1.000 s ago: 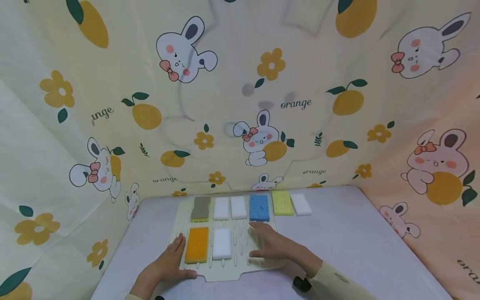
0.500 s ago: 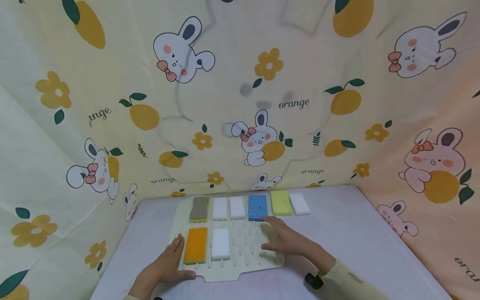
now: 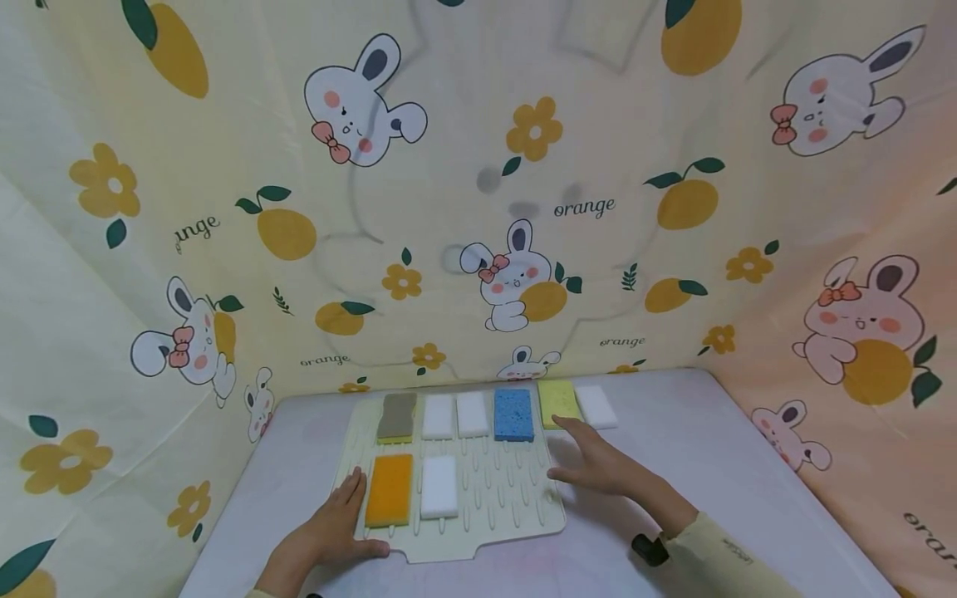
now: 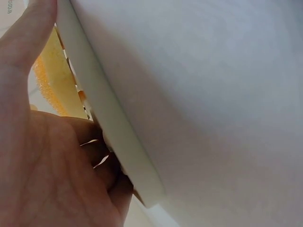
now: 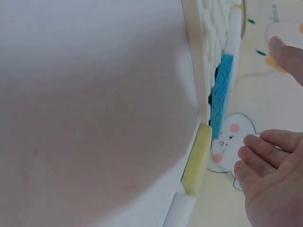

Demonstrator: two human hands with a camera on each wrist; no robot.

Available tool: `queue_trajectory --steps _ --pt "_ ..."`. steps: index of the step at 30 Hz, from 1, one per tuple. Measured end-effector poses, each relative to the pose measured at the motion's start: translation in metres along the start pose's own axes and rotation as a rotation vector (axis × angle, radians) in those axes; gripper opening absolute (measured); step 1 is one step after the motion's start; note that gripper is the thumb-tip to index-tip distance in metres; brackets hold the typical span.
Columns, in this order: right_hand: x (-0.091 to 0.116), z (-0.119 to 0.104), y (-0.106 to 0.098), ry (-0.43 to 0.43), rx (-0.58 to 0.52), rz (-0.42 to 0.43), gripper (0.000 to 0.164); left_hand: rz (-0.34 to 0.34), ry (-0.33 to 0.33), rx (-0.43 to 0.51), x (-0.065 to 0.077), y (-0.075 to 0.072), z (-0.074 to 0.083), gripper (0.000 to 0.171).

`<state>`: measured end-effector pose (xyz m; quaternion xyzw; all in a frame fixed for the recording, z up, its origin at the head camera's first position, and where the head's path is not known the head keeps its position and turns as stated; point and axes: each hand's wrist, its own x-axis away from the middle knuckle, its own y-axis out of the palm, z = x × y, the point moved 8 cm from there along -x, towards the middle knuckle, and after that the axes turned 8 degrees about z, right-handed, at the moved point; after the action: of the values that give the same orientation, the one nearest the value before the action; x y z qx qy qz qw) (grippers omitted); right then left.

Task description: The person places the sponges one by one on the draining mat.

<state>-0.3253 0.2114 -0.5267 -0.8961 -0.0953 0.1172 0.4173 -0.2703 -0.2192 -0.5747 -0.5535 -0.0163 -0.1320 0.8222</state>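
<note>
A cream ridged drying mat [image 3: 516, 519] lies on the table. My left hand [image 3: 325, 531] rests at its front left corner, fingers along the left edge and thumb at the front edge. Beside those fingers lies an orange sponge [image 3: 390, 490], with a white sponge [image 3: 439, 487] to its right. On the mat's back row are a grey-topped sponge [image 3: 397, 418], two white sponges [image 3: 438, 417] and a blue sponge [image 3: 512, 414]. My right hand [image 3: 609, 461] reaches toward the yellow sponge [image 3: 557, 402], its fingers relaxed and holding nothing. In the right wrist view, that hand appears above the sponges.
To the right of the yellow sponge, another white sponge [image 3: 596, 407] lies on the white table [image 3: 673, 415], off the mat. A printed curtain [image 3: 449, 166] with rabbits and oranges encloses the back and sides. A black device [image 3: 649, 550] is at the right sleeve.
My right hand has moved right, from over the mat near the blue sponge toward the yellow sponge. The left hand has stayed at the mat's corner. The sponges stay in place.
</note>
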Motion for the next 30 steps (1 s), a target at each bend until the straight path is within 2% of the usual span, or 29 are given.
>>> queue_trajectory --steps 5,12,21,28,30 --pt "-0.003 0.005 -0.009 -0.025 0.001 0.012 0.103 0.002 -0.001 0.004 0.002 -0.001 0.001 0.136" --pt "-0.010 0.019 -0.016 0.028 0.015 0.008 0.105 -0.001 0.001 0.015 0.003 0.000 0.000 0.136" --pt "-0.019 0.029 -0.029 0.026 0.035 0.035 0.102 0.000 0.001 0.010 0.000 0.002 -0.003 0.137" --pt "-0.027 0.038 -0.037 -0.013 0.029 0.068 0.100 -0.003 -0.006 -0.007 -0.003 0.003 -0.004 0.137" --pt "-0.029 0.042 -0.039 0.008 0.030 0.066 0.101 -0.002 -0.009 -0.001 -0.003 0.003 -0.004 0.138"
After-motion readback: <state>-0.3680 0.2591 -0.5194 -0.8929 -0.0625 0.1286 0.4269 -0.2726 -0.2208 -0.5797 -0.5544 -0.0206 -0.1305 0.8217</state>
